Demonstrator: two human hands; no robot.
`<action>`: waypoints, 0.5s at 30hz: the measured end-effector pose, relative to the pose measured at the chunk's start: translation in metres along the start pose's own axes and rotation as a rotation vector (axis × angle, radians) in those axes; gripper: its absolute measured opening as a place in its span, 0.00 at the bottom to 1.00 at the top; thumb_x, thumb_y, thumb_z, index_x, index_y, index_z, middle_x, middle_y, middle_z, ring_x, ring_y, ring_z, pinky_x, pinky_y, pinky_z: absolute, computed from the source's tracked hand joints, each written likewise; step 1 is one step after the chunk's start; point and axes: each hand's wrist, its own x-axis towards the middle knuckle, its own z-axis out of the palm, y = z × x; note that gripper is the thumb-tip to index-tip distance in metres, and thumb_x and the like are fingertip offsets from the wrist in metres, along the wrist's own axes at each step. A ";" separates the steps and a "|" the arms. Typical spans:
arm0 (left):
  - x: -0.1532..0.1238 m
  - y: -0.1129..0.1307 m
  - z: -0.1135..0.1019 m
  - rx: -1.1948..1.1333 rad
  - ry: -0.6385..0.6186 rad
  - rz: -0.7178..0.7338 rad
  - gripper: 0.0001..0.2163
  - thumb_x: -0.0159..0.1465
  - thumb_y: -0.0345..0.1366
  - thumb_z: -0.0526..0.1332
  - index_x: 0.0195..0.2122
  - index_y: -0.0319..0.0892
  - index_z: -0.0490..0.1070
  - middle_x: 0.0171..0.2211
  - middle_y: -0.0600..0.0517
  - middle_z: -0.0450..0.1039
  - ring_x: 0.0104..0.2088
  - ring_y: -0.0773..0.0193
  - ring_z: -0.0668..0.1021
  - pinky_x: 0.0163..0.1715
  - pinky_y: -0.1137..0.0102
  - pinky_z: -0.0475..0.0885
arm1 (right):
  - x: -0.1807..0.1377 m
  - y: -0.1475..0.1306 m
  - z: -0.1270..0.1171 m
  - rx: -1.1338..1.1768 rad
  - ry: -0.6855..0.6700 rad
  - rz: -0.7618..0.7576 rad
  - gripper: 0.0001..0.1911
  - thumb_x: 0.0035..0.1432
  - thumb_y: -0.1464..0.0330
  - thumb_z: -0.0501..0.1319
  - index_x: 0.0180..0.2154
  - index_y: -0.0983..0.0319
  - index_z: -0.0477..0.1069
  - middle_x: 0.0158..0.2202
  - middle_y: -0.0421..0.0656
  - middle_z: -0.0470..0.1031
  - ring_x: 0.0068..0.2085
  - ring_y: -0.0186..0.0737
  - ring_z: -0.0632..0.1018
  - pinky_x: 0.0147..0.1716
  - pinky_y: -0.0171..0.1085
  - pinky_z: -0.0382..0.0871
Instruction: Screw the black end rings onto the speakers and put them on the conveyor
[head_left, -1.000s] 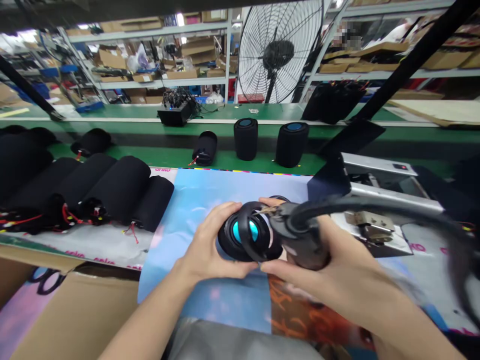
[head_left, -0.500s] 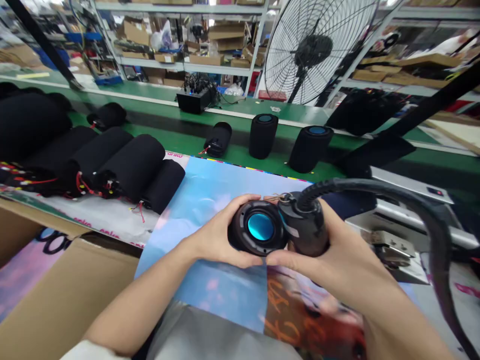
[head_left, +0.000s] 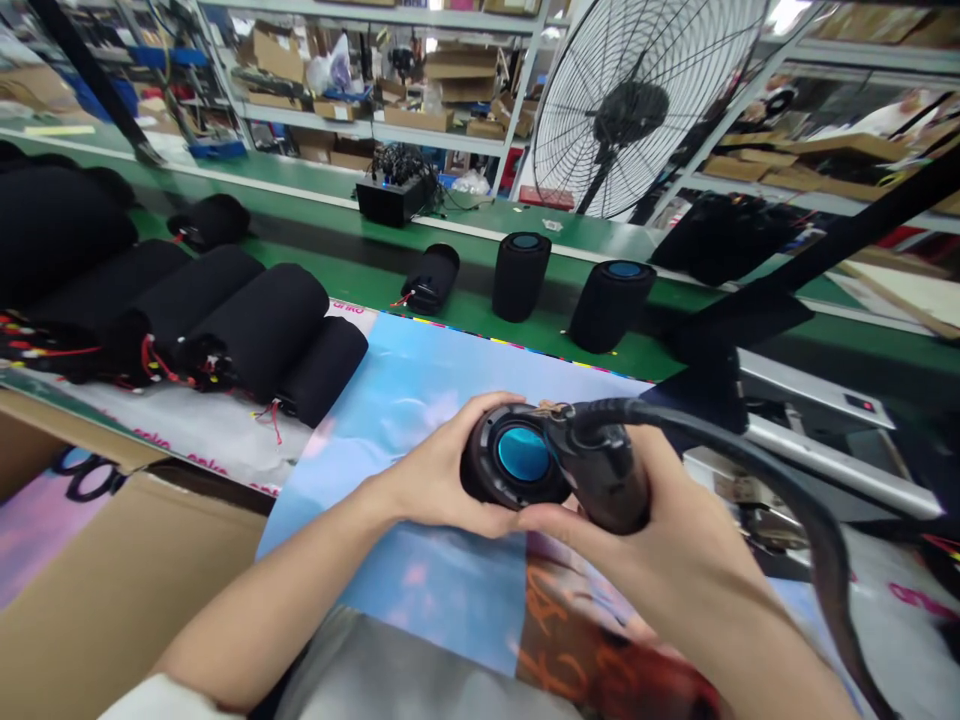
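Note:
My left hand (head_left: 439, 478) is wrapped round a black cylindrical speaker (head_left: 510, 468) lying on its side, its blue round end cap facing me. My right hand (head_left: 660, 545) grips a dark hand tool (head_left: 604, 475) with a thick black hose (head_left: 757, 470) that curves away to the right. The tool's nose rests against the rim of the speaker's end. Both hands are above a printed blue and orange sheet (head_left: 420, 400) on the bench.
Several black fabric-covered speaker bodies (head_left: 255, 330) with red wires lie at the left. Three more speakers (head_left: 519, 275) sit on the green conveyor (head_left: 337, 270) behind. A cardboard box (head_left: 127, 590) is at the lower left, a metal fixture (head_left: 810, 430) at the right, a large fan (head_left: 637, 100) behind.
The loose black ring seen over the speaker's end a second ago now sits flush on it. The tool has stayed at the rim while the view shifted slightly.

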 end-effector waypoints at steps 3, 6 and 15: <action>-0.001 0.001 0.000 0.000 0.002 -0.008 0.46 0.50 0.39 0.83 0.68 0.49 0.65 0.68 0.41 0.74 0.68 0.36 0.77 0.70 0.42 0.71 | 0.003 0.001 0.000 0.016 -0.017 0.010 0.31 0.48 0.63 0.78 0.54 0.49 0.76 0.32 0.39 0.80 0.34 0.49 0.82 0.38 0.45 0.82; -0.003 0.001 0.003 -0.013 0.018 -0.085 0.53 0.43 0.43 0.87 0.70 0.51 0.64 0.67 0.40 0.75 0.68 0.34 0.77 0.69 0.40 0.71 | 0.003 0.003 0.001 0.019 -0.022 0.046 0.31 0.47 0.62 0.78 0.54 0.49 0.77 0.28 0.37 0.77 0.28 0.44 0.78 0.40 0.43 0.82; -0.007 -0.001 0.006 0.006 0.039 -0.165 0.46 0.46 0.41 0.84 0.65 0.45 0.67 0.63 0.40 0.77 0.64 0.37 0.80 0.66 0.45 0.74 | 0.009 -0.001 -0.016 -0.082 -0.249 -0.041 0.30 0.55 0.62 0.73 0.59 0.44 0.75 0.43 0.37 0.83 0.38 0.41 0.84 0.32 0.34 0.77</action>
